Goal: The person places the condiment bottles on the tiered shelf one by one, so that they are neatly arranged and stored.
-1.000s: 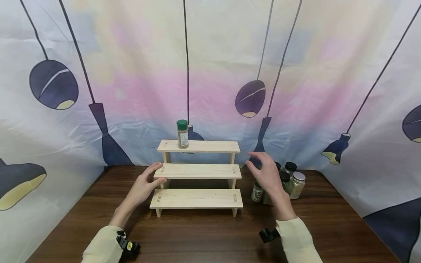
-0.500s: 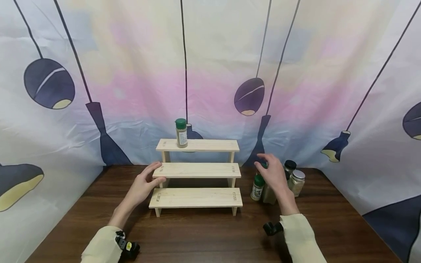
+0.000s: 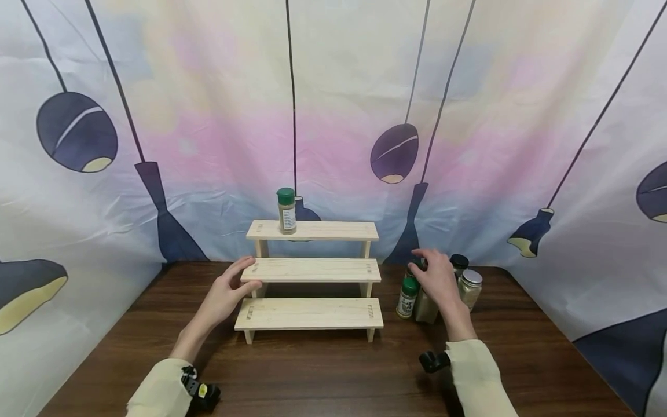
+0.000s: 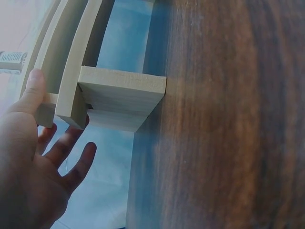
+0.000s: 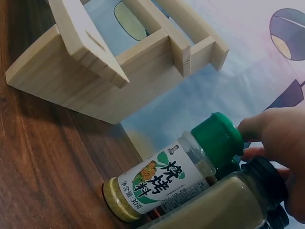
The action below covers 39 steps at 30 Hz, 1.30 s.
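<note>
My left hand [image 3: 225,296] rests open on the left end of the rack's [image 3: 311,270] middle step, thumb on top. My right hand [image 3: 439,281], fingers loosely spread, reaches over the jars right of the rack and grips nothing I can see. Nearest it stand a green-capped jar [image 5: 174,172] of pale powder and a black-capped jar [image 5: 224,202] of tan powder. Another green-capped jar [image 3: 286,211] stands on the top step.

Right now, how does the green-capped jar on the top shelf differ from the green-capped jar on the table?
The shelf jar stands alone on the rack's top step; the table jar stands on the table among other jars. No hand is near the shelf jar; the right hand reaches over the table jar's group. Both stand upright with green caps.
</note>
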Tool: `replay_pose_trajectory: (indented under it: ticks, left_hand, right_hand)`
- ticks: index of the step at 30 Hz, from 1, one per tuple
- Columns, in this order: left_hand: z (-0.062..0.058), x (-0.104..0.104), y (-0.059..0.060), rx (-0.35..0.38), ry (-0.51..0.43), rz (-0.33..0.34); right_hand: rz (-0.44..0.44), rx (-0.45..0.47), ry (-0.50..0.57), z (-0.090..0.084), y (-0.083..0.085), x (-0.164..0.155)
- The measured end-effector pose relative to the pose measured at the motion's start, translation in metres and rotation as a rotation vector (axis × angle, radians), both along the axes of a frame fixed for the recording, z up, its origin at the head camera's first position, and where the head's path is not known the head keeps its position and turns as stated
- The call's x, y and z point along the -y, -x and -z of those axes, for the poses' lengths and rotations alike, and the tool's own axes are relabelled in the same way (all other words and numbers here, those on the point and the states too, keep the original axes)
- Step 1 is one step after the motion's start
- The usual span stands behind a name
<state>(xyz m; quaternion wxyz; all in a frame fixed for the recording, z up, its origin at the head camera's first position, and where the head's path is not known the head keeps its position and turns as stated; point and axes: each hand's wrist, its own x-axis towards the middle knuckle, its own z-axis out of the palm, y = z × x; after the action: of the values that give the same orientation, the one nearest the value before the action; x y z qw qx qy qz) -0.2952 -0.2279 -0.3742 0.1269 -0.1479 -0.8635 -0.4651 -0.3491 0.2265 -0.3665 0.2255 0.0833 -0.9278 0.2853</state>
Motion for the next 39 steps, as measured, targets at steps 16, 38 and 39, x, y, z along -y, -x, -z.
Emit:
replay_pose_trajectory:
  ticks: [16, 38, 39]
  left_hand:
    - [0.025, 0.013, 0.023, -0.007, -0.006, -0.010]
    - [-0.002, -0.001, -0.001, 0.009, -0.003, -0.013]
    - [-0.002, -0.001, -0.001, 0.010, -0.001, -0.014]
  right_hand:
    - [0.021, 0.066, -0.055, 0.000, 0.000, -0.004]
    - [0.059, 0.098, -0.123, -0.004, -0.002, 0.000]
    - [0.061, 0.095, -0.121, -0.004, -0.003, 0.000]
